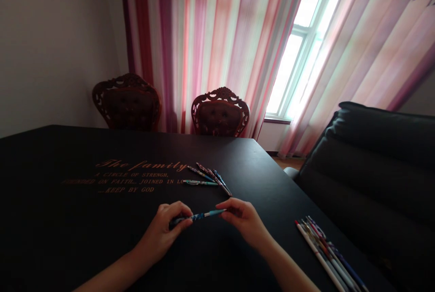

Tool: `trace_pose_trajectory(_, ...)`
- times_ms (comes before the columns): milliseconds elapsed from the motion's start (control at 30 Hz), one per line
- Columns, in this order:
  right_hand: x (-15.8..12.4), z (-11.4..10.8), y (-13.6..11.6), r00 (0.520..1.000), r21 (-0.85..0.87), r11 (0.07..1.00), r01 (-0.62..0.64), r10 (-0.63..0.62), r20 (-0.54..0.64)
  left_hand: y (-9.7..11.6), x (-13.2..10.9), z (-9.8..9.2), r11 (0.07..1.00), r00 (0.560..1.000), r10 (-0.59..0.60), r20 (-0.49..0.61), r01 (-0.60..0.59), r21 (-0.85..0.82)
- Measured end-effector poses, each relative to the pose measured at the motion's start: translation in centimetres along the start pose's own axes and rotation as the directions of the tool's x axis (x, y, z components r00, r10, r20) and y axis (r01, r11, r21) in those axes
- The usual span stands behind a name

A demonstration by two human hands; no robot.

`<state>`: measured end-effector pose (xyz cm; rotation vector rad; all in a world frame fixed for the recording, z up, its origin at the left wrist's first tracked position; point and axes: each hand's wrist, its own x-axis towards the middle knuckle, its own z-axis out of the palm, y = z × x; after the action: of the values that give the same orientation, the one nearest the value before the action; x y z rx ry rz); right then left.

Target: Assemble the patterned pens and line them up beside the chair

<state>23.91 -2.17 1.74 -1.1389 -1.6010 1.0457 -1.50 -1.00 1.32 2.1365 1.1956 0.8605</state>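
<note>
A blue patterned pen (pixel 200 216) is held nearly level above the black table (pixel 102 233), between both hands. My left hand (pixel 170 224) is closed around its darker end. At the light blue end, my right hand (pixel 241 217) pinches the tip between thumb and fingers. Just beyond the hands, several pens (pixel 212 176) lie loosely fanned and partly overlapping on the table.
More pens (pixel 326 251) lie side by side near the table's right edge. A black leather seat (pixel 380 169) stands to the right. Two carved chairs (pixel 127 104) (pixel 220 113) are behind the far edge, before striped curtains (pixel 217 34).
</note>
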Motion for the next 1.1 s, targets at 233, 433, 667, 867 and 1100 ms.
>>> trace_pose_trajectory(233,0.1,0.2,0.5,0.999,0.096,0.995,-0.007,0.01,-0.034,0.3,0.4,-0.2,0.981,0.999,-0.042,0.032,0.048,-0.19)
trace_pose_trajectory(433,0.0,0.1,0.7,0.999,0.101,0.995,-0.02,0.024,-0.04,-0.4,0.5,0.2,0.935,0.989,-0.118,0.087,0.14,-0.326)
trace_pose_trajectory(667,0.0,0.2,0.7,0.999,0.084,0.996,-0.026,0.029,-0.042,-0.7,0.3,0.6,0.901,0.981,-0.132,0.142,0.179,-0.395)
trace_pose_trajectory(867,-0.2,0.5,0.2,0.999,-0.042,0.999,-0.004,0.002,-0.044,-0.1,0.3,0.3,0.949,0.988,-0.087,0.128,0.121,-0.29)
trace_pose_trajectory(1100,-0.5,1.4,0.1,0.999,-0.366,0.93,0.021,-0.01,0.031,0.5,0.1,-0.2,0.996,0.997,-0.021,0.067,0.027,-0.081)
